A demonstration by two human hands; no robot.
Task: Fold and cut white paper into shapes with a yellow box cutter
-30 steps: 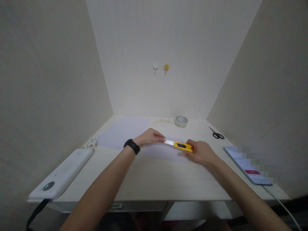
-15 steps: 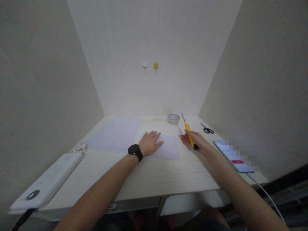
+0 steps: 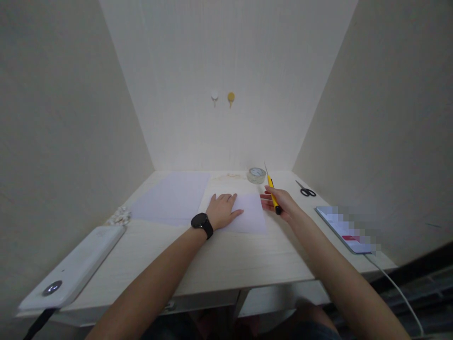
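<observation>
Head view: we are pressing our left hand (image 3: 222,211), spread open and holding nothing, flat on the paper sheet (image 3: 247,218). Our right hand (image 3: 279,202) is gripping the yellow utility knife (image 3: 272,192) just right of the sheet, blade raised.

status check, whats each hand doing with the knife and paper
Left hand flat on the small paper sheet, pinning it. Right hand grips the yellow utility knife, blade out, above the sheet's right edge. Tape roll just behind.
</observation>
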